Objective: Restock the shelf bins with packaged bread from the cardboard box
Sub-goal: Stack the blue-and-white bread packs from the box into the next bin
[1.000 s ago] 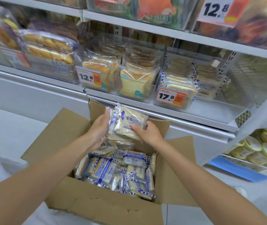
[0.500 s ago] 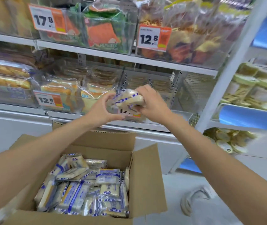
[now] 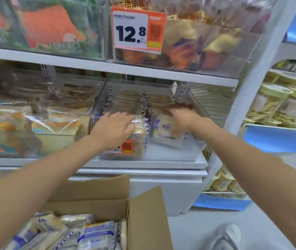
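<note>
Two hands reach into one clear bin (image 3: 161, 153) at centre. The left hand (image 3: 114, 127), fingers spread, lies over one bread packet (image 3: 140, 128). At its 3 o'clock the right hand (image 3: 181, 118) covers a second packet (image 3: 165, 130) — its grip is too blurred to tell. One cardboard box (image 3: 147, 213) sits at 6 o'clock.

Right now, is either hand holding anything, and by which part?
Right hand grips a bread packet by its top edge; left hand lies open on a second packet.
</note>
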Demonstrator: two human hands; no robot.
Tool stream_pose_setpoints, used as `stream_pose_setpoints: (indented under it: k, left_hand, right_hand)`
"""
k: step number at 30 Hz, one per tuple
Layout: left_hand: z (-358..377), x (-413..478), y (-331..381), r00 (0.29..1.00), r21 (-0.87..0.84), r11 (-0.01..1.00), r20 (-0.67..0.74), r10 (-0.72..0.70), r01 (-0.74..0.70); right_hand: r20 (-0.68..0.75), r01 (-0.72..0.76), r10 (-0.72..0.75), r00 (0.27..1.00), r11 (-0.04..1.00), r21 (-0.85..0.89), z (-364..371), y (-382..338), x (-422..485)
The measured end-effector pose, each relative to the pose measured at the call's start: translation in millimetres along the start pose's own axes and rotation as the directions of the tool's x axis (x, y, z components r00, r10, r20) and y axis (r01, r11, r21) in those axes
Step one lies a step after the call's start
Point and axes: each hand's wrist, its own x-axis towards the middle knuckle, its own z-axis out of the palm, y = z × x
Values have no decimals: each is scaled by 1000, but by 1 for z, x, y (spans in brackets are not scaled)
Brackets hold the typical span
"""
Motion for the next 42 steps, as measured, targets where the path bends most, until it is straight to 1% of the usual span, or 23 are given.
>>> stream_pose_setpoints:
  k: [2, 4, 7, 8, 11, 13, 15, 17, 20, 21, 23, 25, 27, 30, 32, 34, 36, 38, 40, 42]
  left_hand:
    - [5, 1, -2, 1000, 28, 1000, -27, 10, -10]
    - [6, 1, -3, 999, 38, 999, -38, 0, 1]
    - [5, -2, 1, 998, 45, 999, -65, 5, -2]
    - [4, -3, 1, 998, 49, 999, -67, 11, -8]
    - [6, -3, 0, 997, 55, 998, -72, 13, -9]
    - [7, -2, -1, 997, 66, 998, -76, 13, -8]
    - [7, -2, 0, 997, 69, 998, -78, 10, -5]
    - [7, -2, 0, 997, 60, 998, -76, 8, -4]
    - [8, -3, -1, 997, 65, 998, -78, 5, 0]
    - [8, -3, -1, 997, 68, 998, -83, 4, 2]
    - [9, -3, -1, 996, 65, 998, -88, 3, 3]
    - [10, -2, -1, 996, 64, 998, -88, 3, 3]
    - [11, -2, -1, 995, 76, 997, -96, 2, 6]
    - [11, -2, -1, 995, 75, 997, -99, -4, 12]
    - [11, -3, -1, 994, 66, 998, -105, -7, 14]
    - [11, -3, 0, 994, 60, 998, -109, -9, 15]
    - [11, -4, 0, 994, 61, 998, -105, -7, 13]
    - [11, -3, -1, 995, 60, 998, -103, -7, 14]
    - [12, -3, -1, 994, 62, 998, -107, -8, 15]
    - [12, -3, -1, 994, 64, 998, -109, -6, 13]
  right_hand:
    - [7, -3, 3, 1000, 999, -33, 21, 1, 9]
    - [16, 17, -17, 1000, 1000, 20, 33, 2, 14]
    - [37, 42, -42, 998, 999, 16, 37, 3, 16]
    - [25, 39, -39, 999, 999, 2, 36, 3, 16]
    - [-137, 25, -36, 990, 996, -85, 35, 2, 21]
    - [-191, 41, -56, 980, 996, -85, 37, -4, 26]
    - [-174, 89, -99, 980, 994, -63, 40, -9, 29]
    - [-117, 109, -109, 987, 994, -8, 37, -10, 28]
    - [-83, 30, -19, 996, 991, 130, 24, 0, 28]
    - [-62, -14, 24, 998, 989, 145, 22, 5, 30]
    - [28, -88, 85, 996, 987, 136, 21, 15, 36]
    - [69, -97, 88, 994, 986, 134, 22, 17, 42]
    - [26, -49, 46, 999, 985, 164, 24, 11, 48]
    - [-34, 60, -54, 998, 979, 196, 26, -2, 50]
    - [-48, 89, -81, 996, 975, 202, 28, -1, 49]
    - [-20, 108, -106, 994, 983, 150, 28, 6, 46]
    - [14, 133, -133, 991, 991, 21, 26, 10, 43]
    - [-21, 142, -144, 989, 988, -64, 25, 9, 43]
    - [-79, 144, -152, 985, 985, -96, 27, 7, 44]
    - [-91, 140, -151, 984, 984, -111, 29, 7, 45]
